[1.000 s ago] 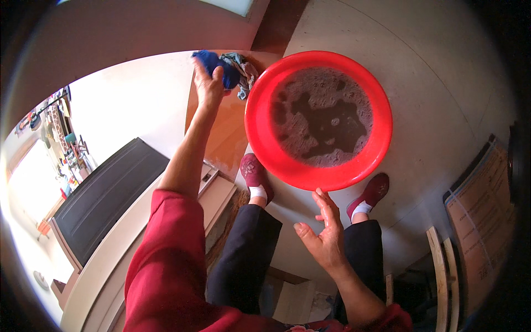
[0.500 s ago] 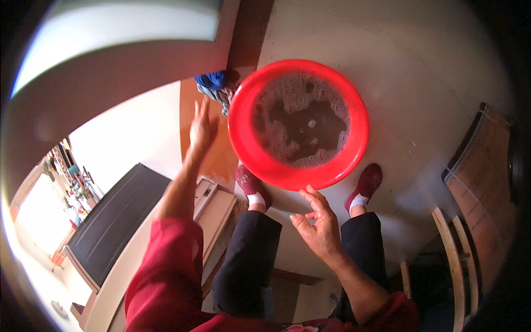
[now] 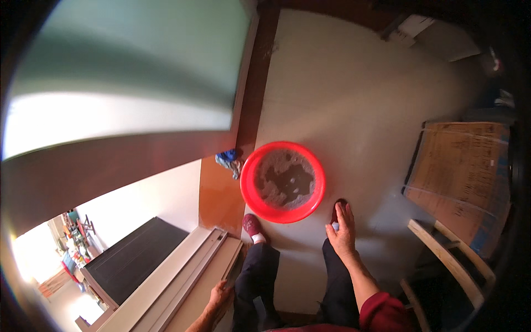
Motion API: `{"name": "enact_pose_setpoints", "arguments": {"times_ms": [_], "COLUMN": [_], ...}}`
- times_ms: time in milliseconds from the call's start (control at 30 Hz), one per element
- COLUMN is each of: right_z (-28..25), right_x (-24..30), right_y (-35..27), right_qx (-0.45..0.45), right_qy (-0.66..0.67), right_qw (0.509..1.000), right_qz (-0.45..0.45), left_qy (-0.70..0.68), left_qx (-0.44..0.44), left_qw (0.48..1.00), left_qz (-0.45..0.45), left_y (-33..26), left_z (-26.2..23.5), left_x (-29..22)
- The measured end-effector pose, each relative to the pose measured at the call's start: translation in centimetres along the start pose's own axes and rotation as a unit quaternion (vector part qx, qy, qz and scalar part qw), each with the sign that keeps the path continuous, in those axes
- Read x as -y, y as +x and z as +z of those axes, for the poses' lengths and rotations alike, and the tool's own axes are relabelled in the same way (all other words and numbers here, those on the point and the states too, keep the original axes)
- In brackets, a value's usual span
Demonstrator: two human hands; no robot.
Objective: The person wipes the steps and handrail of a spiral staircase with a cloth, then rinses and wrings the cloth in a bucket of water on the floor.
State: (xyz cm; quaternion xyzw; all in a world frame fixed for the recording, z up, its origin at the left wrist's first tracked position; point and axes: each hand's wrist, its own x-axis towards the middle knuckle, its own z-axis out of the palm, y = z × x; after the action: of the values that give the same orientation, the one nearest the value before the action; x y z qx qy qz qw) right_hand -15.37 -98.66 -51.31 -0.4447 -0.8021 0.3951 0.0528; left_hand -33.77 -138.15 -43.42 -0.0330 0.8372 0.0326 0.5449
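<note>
A round red basin (image 3: 251, 202) stands on the floor in front of me, holding murky grey water (image 3: 287, 182) with patches of foam. Low at the left, my left hand (image 3: 221, 294) is beside my knee, against the edge of a pale grooved ledge (image 3: 182, 271). Its fingers look curled; what they hold, if anything, I cannot make out. My right hand (image 3: 344, 232) hangs over my right shoe with its fingers stretched out and nothing in it. Blue and grey cloths (image 3: 227, 160) lie in a heap just left of the basin.
A frosted glass door panel (image 3: 138, 61) fills the upper left. A dark flat panel (image 3: 138, 260) lies beyond the ledge. To the right are a large strapped cardboard box (image 3: 464, 177) and a wooden frame (image 3: 448, 260). My dark red shoes (image 3: 251, 224) are near the basin.
My view has risen away from the basin, which looks smaller and lower. My left hand has come down from near the cloths to the ledge. The right hand has left the basin's rim.
</note>
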Motion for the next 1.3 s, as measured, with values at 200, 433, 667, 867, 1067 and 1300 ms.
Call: {"name": "enact_pose_setpoints", "arguments": {"times_ms": [200,433,667,867,1067,1300], "right_z": [-10.6,-17.2,-22.1,-23.5,-25.3,-23.6], "right_x": [0.0,-12.5,-22.8,-13.3,-6.2,-8.8], "right_y": [-5.3,-27.4,-31.5,-14.6,-9.5,-10.8], "right_qx": [0.088,0.124,0.314,0.069,0.013,0.188], "right_qy": [0.048,-0.049,-0.091,-0.017,0.092,0.056], "right_qw": [0.968,0.901,0.941,0.969,0.985,0.940], "right_qz": [0.229,0.412,0.091,0.239,0.147,0.280], "left_qy": [-0.022,-0.187,-0.194,-0.115,-0.148,-0.187], "left_qx": [-0.002,-0.122,-0.103,-0.074,-0.097,-0.151], "left_qw": [0.999,0.970,0.971,0.989,0.982,0.966], "left_qz": [-0.036,0.100,0.091,0.062,0.067,0.093], "left_y": [-2.2,-3.6,-11.5,-16.4,-17.5,-14.9], "left_z": [-1.6,-4.4,-0.6,5.0,7.8,6.3], "left_x": [4.2,-0.4,-4.1,0.2,3.1,5.3]}}
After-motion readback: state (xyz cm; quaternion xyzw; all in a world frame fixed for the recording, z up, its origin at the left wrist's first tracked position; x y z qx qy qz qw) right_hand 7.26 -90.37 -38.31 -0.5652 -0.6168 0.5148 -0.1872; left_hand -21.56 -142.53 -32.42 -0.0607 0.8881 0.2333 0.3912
